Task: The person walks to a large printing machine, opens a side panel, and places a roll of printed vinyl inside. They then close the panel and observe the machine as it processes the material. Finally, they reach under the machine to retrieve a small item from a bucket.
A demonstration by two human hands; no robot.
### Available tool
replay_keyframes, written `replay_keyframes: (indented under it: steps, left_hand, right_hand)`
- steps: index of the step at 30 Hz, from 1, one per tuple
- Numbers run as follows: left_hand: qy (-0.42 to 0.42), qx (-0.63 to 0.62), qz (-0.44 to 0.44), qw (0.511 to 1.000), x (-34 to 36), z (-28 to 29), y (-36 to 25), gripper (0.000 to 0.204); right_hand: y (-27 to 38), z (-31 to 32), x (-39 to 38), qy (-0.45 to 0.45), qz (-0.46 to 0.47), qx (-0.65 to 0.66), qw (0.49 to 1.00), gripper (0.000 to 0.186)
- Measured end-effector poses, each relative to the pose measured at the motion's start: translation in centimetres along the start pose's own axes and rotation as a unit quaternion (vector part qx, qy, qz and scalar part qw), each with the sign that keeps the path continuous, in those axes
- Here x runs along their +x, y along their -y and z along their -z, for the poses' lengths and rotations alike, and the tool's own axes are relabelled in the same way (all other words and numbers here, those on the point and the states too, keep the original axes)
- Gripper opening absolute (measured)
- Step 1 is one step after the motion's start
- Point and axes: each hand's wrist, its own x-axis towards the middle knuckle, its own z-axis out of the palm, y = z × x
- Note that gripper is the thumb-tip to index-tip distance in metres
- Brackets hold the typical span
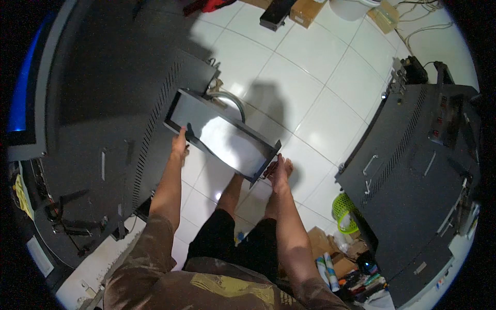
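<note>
I hold a long grey metal drawer (pixel 219 142) over the tiled floor, tilted diagonally across my view, with a bright sheen on its inside. My left hand (pixel 180 142) is closed on its long near side, toward the left end. My right hand (pixel 278 173) is closed at the right end, by the front plate and its small dark handle. The drawer's left end overlaps the edge of a large dark grey metal cabinet (pixel 108 103). A curved hose (pixel 235 103) shows just behind the drawer, by the cabinet.
Another dark metal cabinet (pixel 398 196) stands at right, with a green basket (pixel 345 212) and piled cardboard and rolls (pixel 330 268) beside it. A black box (pixel 274 13), a cardboard box (pixel 305 10) and a white bucket (pixel 349 6) sit at the top. Cables (pixel 423 26) lie at upper right.
</note>
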Motion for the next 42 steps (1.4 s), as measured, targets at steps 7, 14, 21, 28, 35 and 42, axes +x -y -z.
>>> replay_keyframes:
  steps: [7,14,21,28,35,42]
  left_hand:
    - [0.031,-0.014,-0.037,0.999,-1.1,-5.3,4.6,0.048]
    - [0.080,-0.054,-0.011,0.995,-11.8,-12.4,9.6,0.027]
    - [0.093,-0.020,0.010,0.995,-24.4,-17.5,12.4,0.029]
    - [0.131,0.049,0.031,0.990,-29.5,-21.1,15.7,0.031]
    - [0.205,0.049,-0.029,0.977,-23.6,-24.9,24.3,0.041]
    - [0.225,0.075,0.077,0.968,-20.6,-22.1,19.2,0.029]
  right_hand:
    - [3.6,9.7,-4.1,-0.095,-0.076,-0.043,0.992,0.068]
    - [3.7,23.2,-5.7,-0.135,-0.022,-0.008,0.991,0.057]
    - [4.3,33.8,-10.2,-0.146,0.189,0.209,0.948,0.056]
    - [7.9,39.1,-22.2,-0.176,0.122,0.231,0.949,0.043]
    - [10.7,32.8,-31.2,-0.201,0.064,0.115,0.971,0.053]
    - [12.7,27.0,-33.8,-0.130,-0.037,-0.009,0.991,0.051]
